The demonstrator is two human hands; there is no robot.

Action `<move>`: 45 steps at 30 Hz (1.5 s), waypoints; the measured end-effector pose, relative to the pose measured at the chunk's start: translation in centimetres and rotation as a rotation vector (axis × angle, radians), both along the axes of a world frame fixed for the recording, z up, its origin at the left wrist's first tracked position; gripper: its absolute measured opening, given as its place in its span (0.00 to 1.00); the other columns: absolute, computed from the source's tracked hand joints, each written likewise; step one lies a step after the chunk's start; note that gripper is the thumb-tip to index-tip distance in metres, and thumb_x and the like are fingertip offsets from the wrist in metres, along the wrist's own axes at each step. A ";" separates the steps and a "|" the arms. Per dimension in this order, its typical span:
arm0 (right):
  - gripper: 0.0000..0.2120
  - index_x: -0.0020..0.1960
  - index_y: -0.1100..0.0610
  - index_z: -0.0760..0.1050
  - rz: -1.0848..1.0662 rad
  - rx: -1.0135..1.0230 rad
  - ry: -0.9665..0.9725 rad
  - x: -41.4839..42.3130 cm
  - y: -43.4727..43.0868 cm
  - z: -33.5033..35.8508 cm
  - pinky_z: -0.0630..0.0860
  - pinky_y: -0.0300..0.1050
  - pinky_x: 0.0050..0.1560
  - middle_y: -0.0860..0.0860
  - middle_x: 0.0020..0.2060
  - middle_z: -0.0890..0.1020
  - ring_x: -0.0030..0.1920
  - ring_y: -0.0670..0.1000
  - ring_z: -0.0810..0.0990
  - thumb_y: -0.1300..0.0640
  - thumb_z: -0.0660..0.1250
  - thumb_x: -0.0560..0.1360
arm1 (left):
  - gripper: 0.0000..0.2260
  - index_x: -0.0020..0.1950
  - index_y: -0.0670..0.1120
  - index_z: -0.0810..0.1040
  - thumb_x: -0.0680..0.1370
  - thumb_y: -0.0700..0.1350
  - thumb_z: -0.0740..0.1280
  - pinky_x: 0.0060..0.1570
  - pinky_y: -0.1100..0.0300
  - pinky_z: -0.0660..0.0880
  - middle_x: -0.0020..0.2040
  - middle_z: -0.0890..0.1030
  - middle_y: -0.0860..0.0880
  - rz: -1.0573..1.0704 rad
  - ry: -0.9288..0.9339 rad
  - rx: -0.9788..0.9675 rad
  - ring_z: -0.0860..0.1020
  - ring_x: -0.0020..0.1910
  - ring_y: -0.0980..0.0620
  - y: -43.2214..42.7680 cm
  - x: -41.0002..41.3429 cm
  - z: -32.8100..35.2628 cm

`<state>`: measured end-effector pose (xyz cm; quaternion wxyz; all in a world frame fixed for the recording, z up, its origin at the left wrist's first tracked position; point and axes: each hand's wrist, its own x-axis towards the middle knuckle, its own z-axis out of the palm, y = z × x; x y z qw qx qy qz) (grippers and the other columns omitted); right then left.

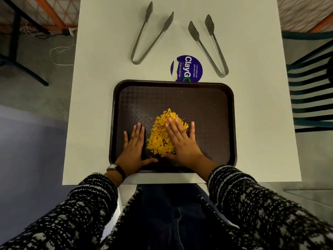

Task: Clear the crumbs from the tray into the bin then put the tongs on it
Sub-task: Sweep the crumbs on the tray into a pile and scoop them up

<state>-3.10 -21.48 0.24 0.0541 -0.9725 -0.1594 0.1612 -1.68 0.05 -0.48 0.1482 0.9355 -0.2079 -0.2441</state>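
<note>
Yellow crumbs [160, 136] lie unbinned on the dark brown plastic tray [232, 123]; left hand [134, 147] and right hand [182, 143] rest flat, gripping nothing; grey metal tongs [149, 37] wait beyond the tray.

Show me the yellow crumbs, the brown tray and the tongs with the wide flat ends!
crumbs [158, 134], head view, middle of the yellow pile.
tray [207, 105], head view, bare patterned floor.
wide-ended tongs [194, 30], head view, on one flat end.
</note>
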 end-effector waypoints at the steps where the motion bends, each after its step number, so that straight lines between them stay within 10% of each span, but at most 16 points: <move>1: 0.48 0.76 0.55 0.39 -0.039 0.012 0.001 0.3 0.0 0.1 0.32 0.68 0.68 0.52 0.76 0.38 0.76 0.52 0.35 0.28 0.53 0.69 | 0.51 0.74 0.47 0.36 0.64 0.78 0.48 0.68 0.51 0.24 0.75 0.38 0.43 0.011 0.010 -0.006 0.35 0.74 0.50 -0.1 -0.4 0.1; 25: 0.55 0.76 0.56 0.37 -0.142 0.103 0.053 0.6 -4.1 0.8 0.32 0.66 0.70 0.52 0.75 0.37 0.75 0.50 0.35 0.27 0.60 0.65 | 0.54 0.71 0.41 0.31 0.62 0.78 0.47 0.63 0.57 0.19 0.73 0.32 0.46 -0.098 -0.037 -0.029 0.31 0.72 0.50 -2.6 2.4 0.5; 32: 0.43 0.76 0.59 0.42 -0.695 0.394 0.025 -4.6 -1.9 -0.1 0.35 0.54 0.74 0.52 0.76 0.40 0.75 0.49 0.36 0.32 0.45 0.73 | 0.41 0.74 0.41 0.37 0.73 0.69 0.44 0.69 0.58 0.25 0.75 0.35 0.45 0.235 -0.049 -0.188 0.33 0.74 0.51 -4.1 -1.2 0.5; 45: 0.34 0.76 0.58 0.45 -0.764 0.825 -0.044 -2.3 2.5 -0.3 0.32 0.35 0.72 0.51 0.76 0.44 0.77 0.48 0.42 0.37 0.43 0.78 | 0.30 0.75 0.43 0.41 0.78 0.56 0.46 0.70 0.63 0.29 0.76 0.41 0.47 0.406 -0.047 -0.378 0.39 0.75 0.53 -8.9 -1.5 0.0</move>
